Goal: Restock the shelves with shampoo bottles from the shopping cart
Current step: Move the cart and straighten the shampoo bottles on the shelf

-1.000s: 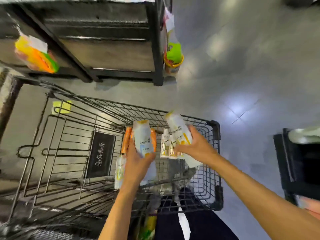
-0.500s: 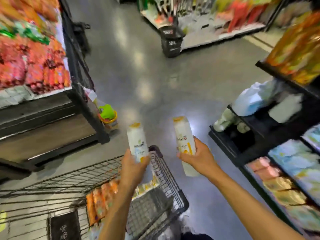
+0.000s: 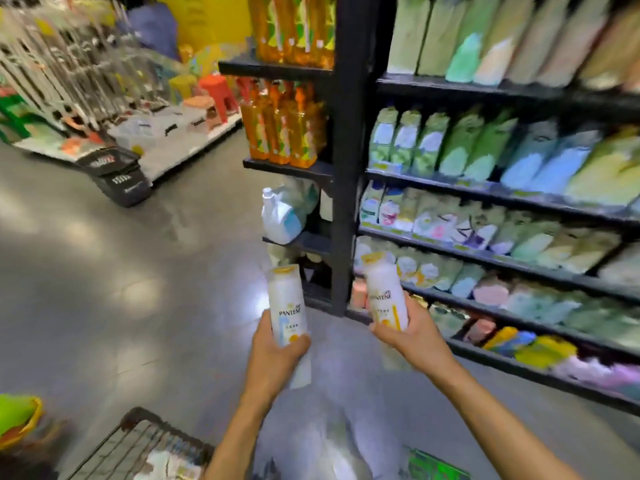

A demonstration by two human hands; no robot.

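Our left hand (image 3: pixel 277 355) clamps its fingers (image 3: pixel 304 344) round the left bottle (image 3: pixel 286 306), our right hand (image 3: pixel 414 336) round the right bottle (image 3: pixel 384 296), both upright, shelves (image 3: pixel 346 168) nearer the right.

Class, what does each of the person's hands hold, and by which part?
The left hand grips the left shampoo bottle, the right hand the right shampoo bottle, each round its lower half, cap up.
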